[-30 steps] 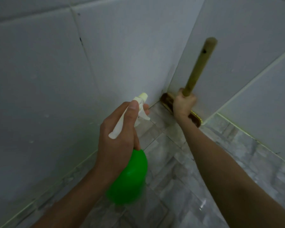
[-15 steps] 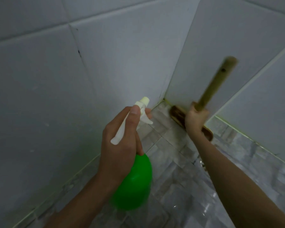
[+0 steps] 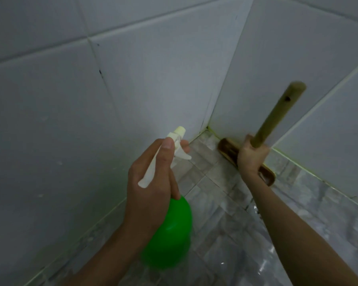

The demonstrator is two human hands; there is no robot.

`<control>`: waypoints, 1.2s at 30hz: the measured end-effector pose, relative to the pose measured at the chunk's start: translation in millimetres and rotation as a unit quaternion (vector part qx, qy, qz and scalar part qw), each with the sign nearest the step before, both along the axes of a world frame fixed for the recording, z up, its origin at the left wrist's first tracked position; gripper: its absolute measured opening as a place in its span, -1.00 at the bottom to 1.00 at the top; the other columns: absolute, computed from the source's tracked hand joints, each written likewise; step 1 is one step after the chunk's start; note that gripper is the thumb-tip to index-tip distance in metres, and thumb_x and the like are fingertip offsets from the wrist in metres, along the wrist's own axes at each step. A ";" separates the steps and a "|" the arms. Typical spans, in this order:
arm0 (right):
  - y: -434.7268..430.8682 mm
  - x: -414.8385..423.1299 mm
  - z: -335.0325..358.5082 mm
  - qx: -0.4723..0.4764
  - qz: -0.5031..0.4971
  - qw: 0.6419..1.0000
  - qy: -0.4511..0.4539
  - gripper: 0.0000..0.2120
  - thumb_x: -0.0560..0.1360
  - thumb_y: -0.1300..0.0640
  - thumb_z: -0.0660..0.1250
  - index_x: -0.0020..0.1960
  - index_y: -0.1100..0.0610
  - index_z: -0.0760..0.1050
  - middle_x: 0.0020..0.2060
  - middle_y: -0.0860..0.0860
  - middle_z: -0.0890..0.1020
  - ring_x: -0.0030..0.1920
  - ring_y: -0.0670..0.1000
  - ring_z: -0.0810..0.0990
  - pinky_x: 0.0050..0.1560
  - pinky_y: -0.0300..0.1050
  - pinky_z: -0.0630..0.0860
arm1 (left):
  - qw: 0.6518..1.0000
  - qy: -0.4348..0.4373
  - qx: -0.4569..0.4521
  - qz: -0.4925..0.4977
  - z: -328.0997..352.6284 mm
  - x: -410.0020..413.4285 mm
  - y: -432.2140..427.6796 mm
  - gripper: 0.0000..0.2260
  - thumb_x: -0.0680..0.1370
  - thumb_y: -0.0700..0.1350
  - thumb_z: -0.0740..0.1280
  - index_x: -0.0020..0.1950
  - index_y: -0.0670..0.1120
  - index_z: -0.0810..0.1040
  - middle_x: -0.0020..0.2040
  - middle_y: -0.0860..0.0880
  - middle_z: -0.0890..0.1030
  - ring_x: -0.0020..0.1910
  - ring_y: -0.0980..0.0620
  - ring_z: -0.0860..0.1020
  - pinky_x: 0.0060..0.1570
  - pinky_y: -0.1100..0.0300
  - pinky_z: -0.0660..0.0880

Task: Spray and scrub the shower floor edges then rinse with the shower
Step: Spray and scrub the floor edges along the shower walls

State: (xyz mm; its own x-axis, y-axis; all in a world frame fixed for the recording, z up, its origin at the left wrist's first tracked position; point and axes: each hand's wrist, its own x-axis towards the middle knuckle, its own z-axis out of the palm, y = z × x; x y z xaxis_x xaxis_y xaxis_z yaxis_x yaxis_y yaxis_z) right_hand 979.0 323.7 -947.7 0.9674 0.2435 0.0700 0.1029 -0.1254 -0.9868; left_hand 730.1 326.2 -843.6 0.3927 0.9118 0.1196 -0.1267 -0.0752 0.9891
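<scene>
The left grip (image 3: 151, 188), a bare hand, is clenched round the neck of the green spray bottle (image 3: 170, 230). Its thumb lies along the white spray head, one finger is at the trigger, and the nozzle points toward the corner. The right grip (image 3: 252, 155) grasps the wooden handle of the scrub brush (image 3: 277, 116). The brush head lies on the floor (image 3: 211, 195) edge, against the right wall (image 3: 298, 58), just beside the corner.

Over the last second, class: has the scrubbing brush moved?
Yes. The brush has slid rightward along the foot of the right wall, away from the corner where its end sat before.
</scene>
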 end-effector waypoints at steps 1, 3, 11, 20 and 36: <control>11.5 -2.3 3.2 -0.002 0.003 1.000 0.000 -0.59 0.55 0.24 0.27 -0.40 0.04 0.19 -0.50 -0.05 0.26 -0.60 -0.21 0.29 -0.49 -0.27 0.17 | 1.000 0.002 0.001 0.000 -0.5 0.4 -0.4 -0.68 0.55 0.23 0.16 -0.01 0.22 0.69 -0.20 -0.42 0.57 -0.57 -0.09 0.37 -0.48 0.25 0.37; 43.2 -11.2 9.9 -0.022 0.036 0.999 0.015 -0.59 0.54 0.23 0.28 -0.41 0.04 0.22 -0.51 -0.06 0.29 -0.54 -0.19 0.29 -0.44 -0.18 0.21 | 1.000 0.007 0.000 -0.002 -0.9 1.2 -1.8 -0.66 0.54 0.24 0.16 -0.01 0.16 0.69 -0.19 -0.43 0.57 -0.57 -0.10 0.37 -0.47 0.24 0.37; -8.4 6.4 -6.6 -0.024 0.011 1.000 0.004 -0.61 0.53 0.18 0.29 -0.38 0.03 0.18 -0.49 -0.04 0.27 -0.47 -0.02 0.30 -0.42 -0.11 0.24 | 1.000 -0.001 -0.011 -0.008 -4.2 7.6 -0.3 -0.66 0.54 0.24 0.17 -0.01 0.15 0.69 -0.17 -0.44 0.56 -0.58 -0.07 0.37 -0.49 0.26 0.38; 49.6 -9.2 9.8 -0.047 0.048 0.998 0.018 -0.63 0.55 0.20 0.28 -0.38 0.06 0.26 -0.48 -0.07 0.31 -0.47 -0.14 0.29 -0.39 -0.14 0.23 | 1.000 -0.001 0.001 -0.005 -1.1 5.3 1.3 -0.67 0.54 0.24 0.16 -0.02 0.18 0.69 -0.19 -0.43 0.57 -0.58 -0.06 0.37 -0.48 0.26 0.37; 12.2 6.2 -1.3 -0.028 0.037 0.999 -0.005 -0.59 0.54 0.26 0.27 -0.40 0.04 0.19 -0.50 -0.06 0.26 -0.61 -0.21 0.28 -0.51 -0.33 0.17 | 1.000 -0.002 -0.014 -0.026 -4.1 10.9 -6.3 -0.57 0.52 0.25 0.18 0.01 -0.01 0.68 -0.16 -0.46 0.56 -0.58 -0.09 0.38 -0.51 0.22 0.37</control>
State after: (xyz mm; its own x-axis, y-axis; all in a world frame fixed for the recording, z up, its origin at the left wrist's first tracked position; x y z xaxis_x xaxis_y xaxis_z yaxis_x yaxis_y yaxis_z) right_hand 985.2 335.9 -949.0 0.9462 0.3174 0.0634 0.1234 -0.1727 -0.9772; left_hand 741.0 319.9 -847.7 0.4400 0.8929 0.0958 -0.1340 -0.0402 0.9902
